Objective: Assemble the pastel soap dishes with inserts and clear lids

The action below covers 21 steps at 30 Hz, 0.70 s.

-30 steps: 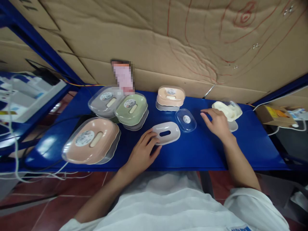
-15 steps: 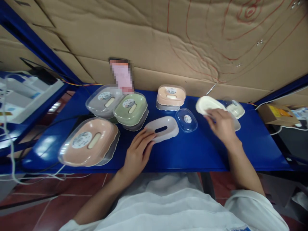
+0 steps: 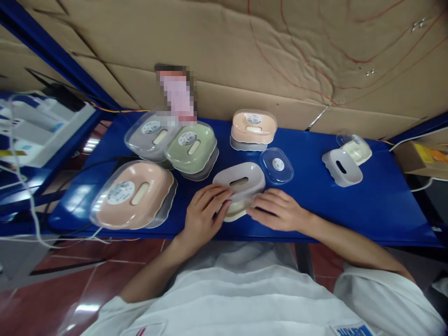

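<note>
At the middle front of the blue table, a pale grey soap dish tray with a long slot lies over a cream soap dish tray, whose front edge shows beneath it. My left hand grips the near left side of the grey tray, fingers bent over its edge. Closed at the right end of the cream tray is my right hand, its fingertips touching both pieces. Just behind them lies a clear lid with a round label.
Lidded soap dishes in pink, green and grey stand on the left. A peach one sits at the back. Another grey tray leans near a cream piece at right. Cardboard walls the rear.
My right hand has brought the cream tray from the right side to the middle, where it now sits under the grey tray. The grey tray at right is uncovered. The view has shifted slightly.
</note>
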Each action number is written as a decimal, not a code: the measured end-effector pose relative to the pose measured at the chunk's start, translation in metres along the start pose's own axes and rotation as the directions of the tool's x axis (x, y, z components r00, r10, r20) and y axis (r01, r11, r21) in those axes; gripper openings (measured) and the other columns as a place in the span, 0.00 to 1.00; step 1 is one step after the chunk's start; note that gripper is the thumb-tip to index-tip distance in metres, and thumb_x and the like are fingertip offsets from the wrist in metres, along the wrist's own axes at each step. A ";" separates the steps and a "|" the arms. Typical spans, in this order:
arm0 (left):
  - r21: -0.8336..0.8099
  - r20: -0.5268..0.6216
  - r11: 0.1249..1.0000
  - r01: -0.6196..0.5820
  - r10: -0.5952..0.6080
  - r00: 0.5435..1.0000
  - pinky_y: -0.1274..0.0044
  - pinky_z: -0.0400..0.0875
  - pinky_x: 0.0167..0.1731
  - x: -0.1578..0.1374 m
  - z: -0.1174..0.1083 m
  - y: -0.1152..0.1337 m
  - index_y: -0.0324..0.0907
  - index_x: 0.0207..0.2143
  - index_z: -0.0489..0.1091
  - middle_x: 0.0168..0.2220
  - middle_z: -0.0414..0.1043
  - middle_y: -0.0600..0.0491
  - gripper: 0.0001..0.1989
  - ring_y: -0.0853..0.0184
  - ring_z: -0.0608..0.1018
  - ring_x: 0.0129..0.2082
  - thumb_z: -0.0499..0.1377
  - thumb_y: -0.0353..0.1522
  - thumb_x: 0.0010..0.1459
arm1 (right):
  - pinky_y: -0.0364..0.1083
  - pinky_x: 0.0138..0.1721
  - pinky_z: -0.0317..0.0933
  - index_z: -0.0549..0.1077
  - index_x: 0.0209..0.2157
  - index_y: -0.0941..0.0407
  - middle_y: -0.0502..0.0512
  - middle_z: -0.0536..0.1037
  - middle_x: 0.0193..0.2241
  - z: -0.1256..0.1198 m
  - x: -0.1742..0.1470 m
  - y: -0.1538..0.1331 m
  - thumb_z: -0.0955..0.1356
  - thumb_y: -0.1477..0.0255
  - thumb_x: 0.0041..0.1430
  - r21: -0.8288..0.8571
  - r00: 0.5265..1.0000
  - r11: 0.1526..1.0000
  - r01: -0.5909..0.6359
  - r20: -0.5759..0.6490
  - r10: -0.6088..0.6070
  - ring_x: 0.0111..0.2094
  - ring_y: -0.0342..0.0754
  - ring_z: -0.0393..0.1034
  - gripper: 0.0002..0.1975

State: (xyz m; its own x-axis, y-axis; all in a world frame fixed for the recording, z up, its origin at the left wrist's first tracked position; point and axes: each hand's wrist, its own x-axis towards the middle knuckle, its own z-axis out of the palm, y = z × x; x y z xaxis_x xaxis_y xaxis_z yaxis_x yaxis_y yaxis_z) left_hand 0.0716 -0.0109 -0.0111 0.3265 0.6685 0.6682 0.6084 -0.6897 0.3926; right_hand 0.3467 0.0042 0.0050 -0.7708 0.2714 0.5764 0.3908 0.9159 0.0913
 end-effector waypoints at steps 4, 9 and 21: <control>0.056 0.089 0.993 -0.100 0.094 0.992 0.64 0.71 0.48 0.000 -0.002 0.005 0.44 0.48 0.74 0.43 0.83 0.51 0.09 0.60 0.82 0.45 0.65 0.28 0.66 | 0.59 0.66 0.63 0.72 0.66 0.55 0.64 0.78 0.63 -0.004 -0.002 0.010 0.70 0.56 0.73 0.006 0.964 0.987 -0.161 0.215 0.156 0.66 0.58 0.70 0.27; 0.107 0.234 0.981 -0.163 0.135 0.963 0.60 0.68 0.49 0.000 0.000 0.006 0.44 0.48 0.75 0.46 0.81 0.47 0.10 0.55 0.81 0.47 0.65 0.35 0.65 | 0.55 0.67 0.61 0.76 0.62 0.55 0.60 0.81 0.60 0.005 -0.006 0.013 0.67 0.69 0.76 0.099 0.957 0.986 -0.131 0.271 0.100 0.63 0.52 0.73 0.17; 0.225 0.179 0.964 -0.144 0.105 0.978 0.64 0.68 0.52 -0.004 0.004 0.001 0.44 0.50 0.75 0.47 0.80 0.47 0.13 0.57 0.80 0.48 0.69 0.39 0.67 | 0.63 0.75 0.53 0.70 0.68 0.53 0.59 0.76 0.66 0.013 -0.011 0.020 0.61 0.84 0.73 0.183 0.954 0.959 -0.217 0.250 0.168 0.72 0.52 0.64 0.27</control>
State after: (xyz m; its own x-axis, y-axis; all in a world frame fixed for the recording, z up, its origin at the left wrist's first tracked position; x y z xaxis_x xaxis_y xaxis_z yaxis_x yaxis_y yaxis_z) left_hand 0.0738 -0.0135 -0.0160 0.5126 0.6316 0.5816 0.7020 -0.6984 0.1397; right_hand 0.3562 0.0231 -0.0096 -0.7952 0.4865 0.3620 0.4496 0.8736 -0.1864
